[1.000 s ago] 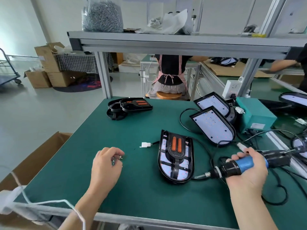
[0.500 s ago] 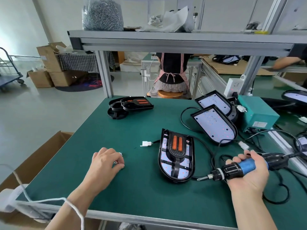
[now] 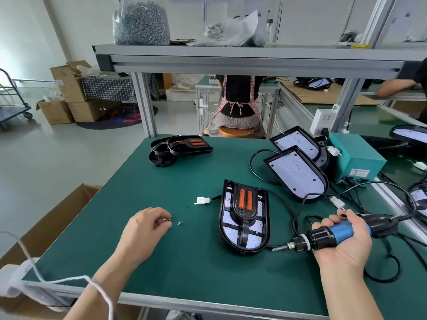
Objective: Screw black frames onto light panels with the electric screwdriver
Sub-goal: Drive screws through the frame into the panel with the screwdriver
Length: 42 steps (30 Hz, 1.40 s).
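- Green-matted workbench [image 3: 184,262]: carries everything below.
- Two bare white light panels in black housings [image 3: 298,172]: overlapping, back right.
- White light panel under black plastic frame with orange strips [image 3: 244,215]: bench centre, between my hands.
- Spare black frames [image 3: 180,146]: piled at far left.
- Blue-and-black corded electric screwdriver [image 3: 332,235]: my right hand [image 3: 346,250] wrapped round barrel, bit just beside framed panel's near corner.
- Small brass-coloured screw [image 3: 167,220]: pinched in curled fingertips of my left hand [image 3: 143,229].

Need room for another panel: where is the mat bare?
Bare: the patch between the stacked frames, the left hand and the framed panel; also the strip between that panel and the front edge. Crowded: right side, unframed panels, cables, teal box.
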Motion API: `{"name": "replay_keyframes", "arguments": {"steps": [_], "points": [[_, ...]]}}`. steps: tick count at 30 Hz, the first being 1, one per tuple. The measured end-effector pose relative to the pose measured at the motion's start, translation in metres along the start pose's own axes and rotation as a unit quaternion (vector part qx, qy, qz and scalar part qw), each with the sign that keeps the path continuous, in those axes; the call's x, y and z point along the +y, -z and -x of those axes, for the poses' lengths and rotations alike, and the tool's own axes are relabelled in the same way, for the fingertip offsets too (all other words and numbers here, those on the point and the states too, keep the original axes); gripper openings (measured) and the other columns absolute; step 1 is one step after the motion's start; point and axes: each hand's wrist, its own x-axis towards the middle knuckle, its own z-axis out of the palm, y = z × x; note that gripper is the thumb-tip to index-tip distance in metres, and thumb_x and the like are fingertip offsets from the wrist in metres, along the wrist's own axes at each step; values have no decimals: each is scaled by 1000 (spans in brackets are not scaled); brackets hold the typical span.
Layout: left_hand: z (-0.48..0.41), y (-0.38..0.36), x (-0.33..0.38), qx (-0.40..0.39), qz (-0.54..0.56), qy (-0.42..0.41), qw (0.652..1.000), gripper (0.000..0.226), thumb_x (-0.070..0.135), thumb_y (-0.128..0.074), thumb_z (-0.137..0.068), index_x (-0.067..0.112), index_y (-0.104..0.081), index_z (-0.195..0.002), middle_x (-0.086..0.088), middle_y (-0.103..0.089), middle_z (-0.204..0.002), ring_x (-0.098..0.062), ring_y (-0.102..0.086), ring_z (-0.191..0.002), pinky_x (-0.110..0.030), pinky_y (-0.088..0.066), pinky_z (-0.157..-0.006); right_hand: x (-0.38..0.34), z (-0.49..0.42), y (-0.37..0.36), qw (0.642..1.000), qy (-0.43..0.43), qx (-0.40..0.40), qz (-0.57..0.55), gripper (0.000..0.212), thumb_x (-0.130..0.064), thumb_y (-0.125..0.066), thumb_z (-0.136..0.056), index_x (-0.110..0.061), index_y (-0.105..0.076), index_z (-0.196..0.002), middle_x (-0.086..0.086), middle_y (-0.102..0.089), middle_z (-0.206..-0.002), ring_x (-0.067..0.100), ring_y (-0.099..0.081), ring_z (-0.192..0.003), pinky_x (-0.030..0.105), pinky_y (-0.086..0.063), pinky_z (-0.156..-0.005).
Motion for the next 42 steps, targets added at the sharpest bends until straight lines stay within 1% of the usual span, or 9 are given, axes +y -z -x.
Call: {"name": "replay_keyframes", "arguments": {"steps": [3, 5, 10, 18, 22, 25, 30, 34, 42], "points": [[-10, -8, 9, -35, -56, -36, 997, 16, 13, -70, -90, 20, -72, -104, 9, -61, -86, -18, -56, -90, -31, -44, -87, 3, 0, 0, 1000, 0, -4, 2, 15, -28, -58, -95, -22, -57, -82, -9, -53, -67, 9, -50, -55, 24, -38, -67], [-18, -10, 13, -65, -87, -26, 994, 9, 16, -69, -91, 20, -70, -99, 7, -59, -90, -19, -55, -93, -31, -44, -88, 3, 0, 0, 1000, 0, -5, 4, 14, -27, -59, -95, -21, -57, -82, -8, -54, -67, 9, -50, -54, 24, -38, -66], [-30, -10, 16, -114, -125, -2, 986, 17, 13, -64, -91, 25, -58, -81, 11, -57, -84, -14, -55, -83, -24, -39, -69, 2, -2, 3, 1000, -3, -11, 2, 13, -28, -59, -95, -21, -58, -83, -8, -53, -67, 8, -50, -54, 25, -38, -66], [-27, -15, 18, -119, -200, -10, 973, 20, 12, -41, -100, 16, -58, -109, -2, -57, -106, -23, -53, -99, -31, -43, -84, -1, 0, -1, 1000, -15, 11, 1, 14, -27, -60, -95, -21, -57, -83, -8, -53, -66, 9, -50, -53, 25, -39, -64], [-16, -14, 29, -50, -66, -12, 996, 16, 17, -44, -103, 25, -55, -96, 6, -51, -100, -17, -52, -88, -28, -42, -72, -7, 6, -16, 1000, -22, 14, -10, 16, -27, -60, -94, -20, -55, -81, -9, -52, -65, 9, -51, -51, 25, -38, -62], [-8, -16, 48, -14, 74, 8, 997, 20, 9, -48, -102, 22, -58, -90, 4, -54, -98, -10, -61, -79, -15, -43, -64, -11, 14, -36, 1000, -22, 7, -8, 16, -26, -62, -93, -20, -54, -80, -9, -52, -64, 9, -51, -51, 25, -38, -59], [12, -24, 93, -68, 397, 57, 914, 24, -9, -61, -92, 10, -73, -83, -10, -72, -76, -17, -72, -69, -16, -49, -59, -7, 33, -73, 1000, -12, -13, -6, 15, -24, -65, -93, -20, -54, -84, -8, -54, -63, 10, -53, -50, 22, -43, -56], [25, -37, 114, -143, 472, 80, 866, 26, -9, -67, -89, 14, -77, -81, -11, -74, -77, -16, -72, -74, -17, -52, -63, 2, 48, -95, 1000, -6, -26, 3, 15, -22, -67, -91, -21, -53, -86, -7, -55, -63, 10, -54, -48, 18, -45, -51], [29, -35, 118, -176, 522, 92, 829, 27, -8, -68, -87, 15, -77, -79, -14, -74, -79, -18, -73, -75, -18, -53, -62, 4, 60, -105, 998, 36, -43, 24, 18, -18, -66, -92, -20, -54, -80, -5, -55, -60, 12, -54, -48, 18, -47, -48]]}}
